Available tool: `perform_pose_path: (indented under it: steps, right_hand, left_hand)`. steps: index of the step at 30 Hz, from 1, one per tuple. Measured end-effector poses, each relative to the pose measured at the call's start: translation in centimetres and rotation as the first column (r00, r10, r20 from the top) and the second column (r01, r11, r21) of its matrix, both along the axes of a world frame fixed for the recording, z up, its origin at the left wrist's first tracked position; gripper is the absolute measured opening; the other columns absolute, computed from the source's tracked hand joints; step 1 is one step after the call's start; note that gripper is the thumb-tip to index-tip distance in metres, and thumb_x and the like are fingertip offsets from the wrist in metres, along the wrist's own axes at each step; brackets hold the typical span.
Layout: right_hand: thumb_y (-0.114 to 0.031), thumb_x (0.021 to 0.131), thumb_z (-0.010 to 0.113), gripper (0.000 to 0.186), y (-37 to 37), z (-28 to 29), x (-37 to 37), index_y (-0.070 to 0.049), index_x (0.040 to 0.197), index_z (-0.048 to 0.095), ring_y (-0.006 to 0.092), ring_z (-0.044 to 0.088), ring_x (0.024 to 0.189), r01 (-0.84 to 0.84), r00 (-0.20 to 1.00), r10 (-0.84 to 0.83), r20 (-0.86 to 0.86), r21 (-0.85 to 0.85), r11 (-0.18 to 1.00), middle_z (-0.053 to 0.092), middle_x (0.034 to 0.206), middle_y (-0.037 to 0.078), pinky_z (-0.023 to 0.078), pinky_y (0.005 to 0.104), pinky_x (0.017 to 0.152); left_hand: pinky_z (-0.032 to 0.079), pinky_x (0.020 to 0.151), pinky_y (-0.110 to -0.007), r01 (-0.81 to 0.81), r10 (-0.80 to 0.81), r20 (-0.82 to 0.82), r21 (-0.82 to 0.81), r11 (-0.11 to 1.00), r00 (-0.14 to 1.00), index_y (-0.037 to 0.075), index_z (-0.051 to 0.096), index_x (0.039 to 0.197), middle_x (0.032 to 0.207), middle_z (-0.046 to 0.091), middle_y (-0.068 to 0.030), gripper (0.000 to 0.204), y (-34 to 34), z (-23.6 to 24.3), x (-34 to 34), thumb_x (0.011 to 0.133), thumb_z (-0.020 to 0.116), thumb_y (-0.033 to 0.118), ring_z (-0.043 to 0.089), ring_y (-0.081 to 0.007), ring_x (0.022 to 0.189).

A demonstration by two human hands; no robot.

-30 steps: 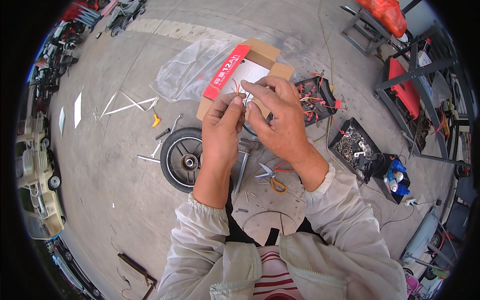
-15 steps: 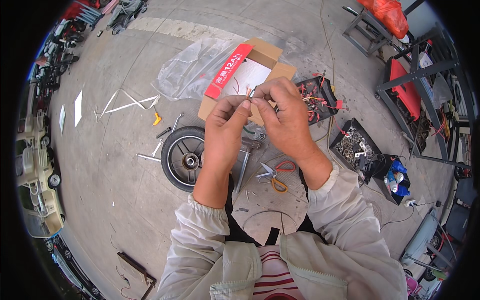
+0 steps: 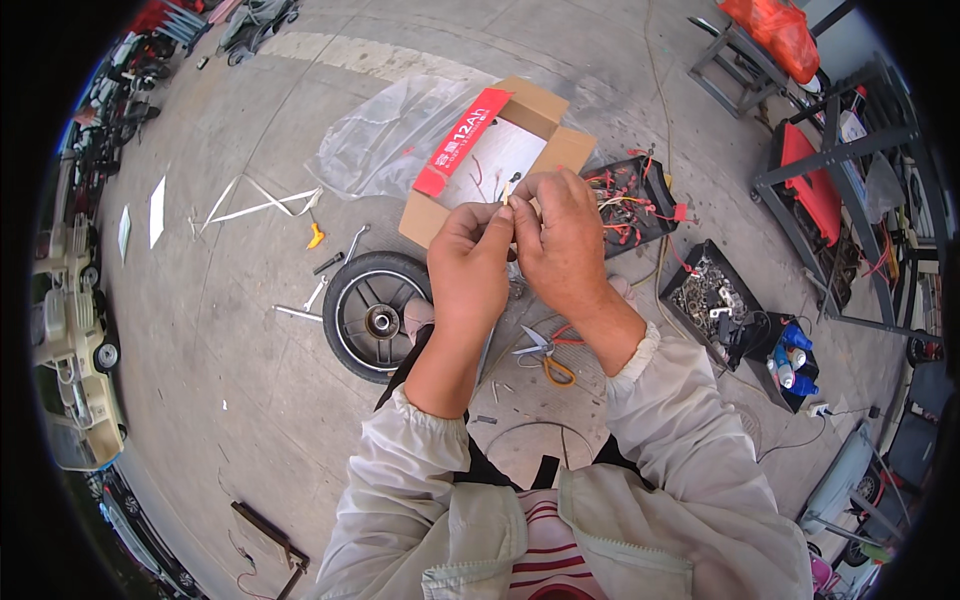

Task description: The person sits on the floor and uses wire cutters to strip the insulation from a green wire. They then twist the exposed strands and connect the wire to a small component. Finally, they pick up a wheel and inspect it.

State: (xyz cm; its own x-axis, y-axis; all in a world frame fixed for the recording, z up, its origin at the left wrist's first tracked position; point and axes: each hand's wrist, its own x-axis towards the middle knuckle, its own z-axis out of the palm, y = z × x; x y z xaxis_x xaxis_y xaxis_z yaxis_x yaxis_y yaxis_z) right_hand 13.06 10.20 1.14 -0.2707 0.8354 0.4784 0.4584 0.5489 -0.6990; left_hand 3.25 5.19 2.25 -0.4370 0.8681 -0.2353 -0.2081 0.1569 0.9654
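My left hand (image 3: 472, 262) and my right hand (image 3: 562, 240) meet above the open cardboard box (image 3: 570, 150), fingertips pinched close together. Between them is a thin wire (image 3: 506, 193), its pale yellowish end sticking up past the thumbs. The rest of it is hidden by my fingers. Inside the box lies a white sheet (image 3: 510, 150) with a few thin wires (image 3: 477, 172) beside it. The box's red printed flap (image 3: 460, 140) folds out to the left.
Below the box stands a spoked wheel with a tyre (image 3: 340, 300), wrenches (image 3: 297, 314) beside it. Scissors (image 3: 545, 350) lie between my legs. To the right are a black tray of red connectors (image 3: 625, 205), a bin of metal parts (image 3: 715, 300) and spray cans (image 3: 795, 358). Clear plastic (image 3: 370, 140) spreads behind.
Both hands have drawn closer together and turned slightly, and the pinched wire now shows a pale end pointing up. My left hand shifted right; a shoe now shows beside the wheel.
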Motion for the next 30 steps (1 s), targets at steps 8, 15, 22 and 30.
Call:
perform_pose_path:
  steps: [8, 15, 22, 30]
  right_hand:
    - [-0.006, 0.084, 0.059, 0.006, 2.3, -0.1, 0.6, -0.001, 0.087, 0.056, 0.0368, 0.055, 0.080, 0.166, 0.985, -0.165, -0.052, 0.008, 0.986, 0.058, 0.082, 0.017, 0.044, 0.0465, 0.072]
    - [-0.010, 0.080, 0.071, 0.023, 0.1, 2.4, 0.6, -0.001, 0.099, 0.062, 0.0157, 0.048, 0.077, -0.118, 0.923, 0.002, -0.385, -0.280, 0.953, 0.054, 0.089, 0.006, 0.044, 0.0303, 0.072]
    - [-0.009, 0.077, 0.073, 0.023, 0.5, 2.9, 0.8, -0.002, 0.097, 0.064, 0.0145, 0.048, 0.078, -0.179, 0.897, 0.038, -0.440, -0.283, 0.942, 0.057, 0.091, 0.005, 0.044, 0.0287, 0.071]
    - [-0.005, 0.078, 0.071, 0.013, 0.5, 4.1, 0.6, -0.002, 0.089, 0.065, 0.0126, 0.051, 0.073, -0.252, 0.817, 0.037, -0.575, -0.299, 0.920, 0.060, 0.087, 0.004, 0.045, 0.0261, 0.066]
  left_hand:
    - [0.040, 0.060, -0.022, 0.004, -0.005, -0.017, -0.071, 0.997, 1.000, 0.000, 0.063, 0.094, 0.078, 0.061, -0.0020, 0.014, -0.9, 0.2, 0.2, 0.093, 0.060, 0.014, 0.052, -0.0070, 0.067]
    - [0.042, 0.059, -0.022, -0.049, 0.024, 0.298, 0.078, 0.996, 0.954, 0.002, 0.064, 0.100, 0.086, 0.063, -0.0014, 0.017, 0.5, 1.0, -1.1, 0.094, 0.061, 0.017, 0.053, -0.0065, 0.071]
    - [0.046, 0.068, -0.023, -0.026, -0.036, 0.283, 0.214, 0.976, 0.959, 0.001, 0.063, 0.102, 0.087, 0.063, -0.0021, 0.016, 0.9, 0.8, 0.1, 0.094, 0.061, 0.015, 0.054, -0.0080, 0.076]
    - [0.047, 0.072, -0.025, -0.055, -0.044, 0.339, 0.277, 0.959, 0.940, 0.000, 0.061, 0.102, 0.091, 0.065, -0.0055, 0.015, 0.6, 2.5, 1.2, 0.094, 0.061, 0.013, 0.055, -0.0098, 0.078]
